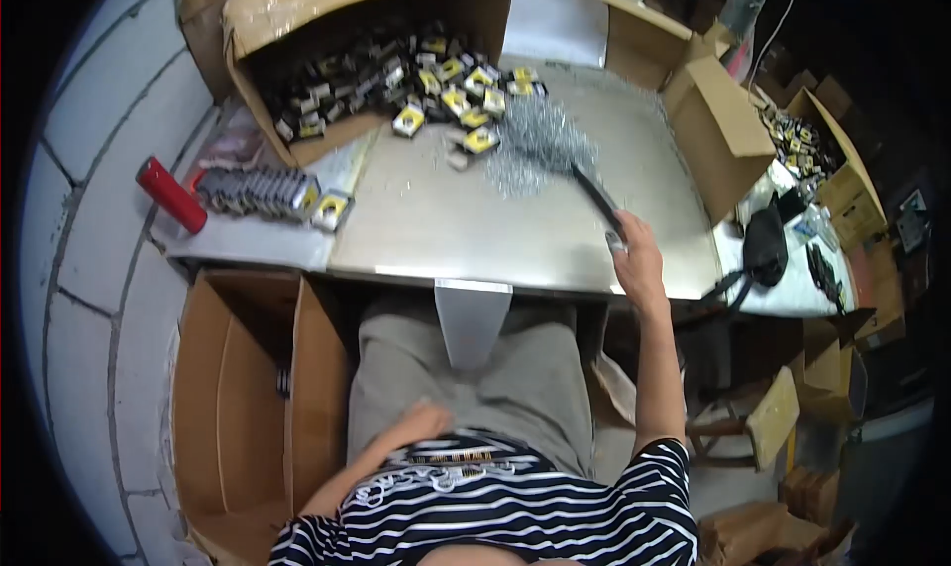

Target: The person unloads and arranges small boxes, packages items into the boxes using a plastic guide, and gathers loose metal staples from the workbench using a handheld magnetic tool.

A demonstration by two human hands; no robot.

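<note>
My right hand (637, 257) is closed around the near end of a long, thin black tool (596, 196). The far end of this tool reaches the edge of a heap of small shiny metal pieces (540, 142) on the metal tabletop (446, 224). What kind of tool it is I cannot tell. My left hand (426, 420) rests low at my lap, near the shirt hem, its fingers blurred. Several small black, white and yellow boxes (480, 140) lie beside the heap.
A tipped cardboard box (367, 6) spills many small boxes at the back left. A row of them (260, 192) lies near a red cylinder (171, 195). A grey chute (474, 320) hangs from the front edge. An open carton (243, 398) stands left; a black bag (765, 244) lies right.
</note>
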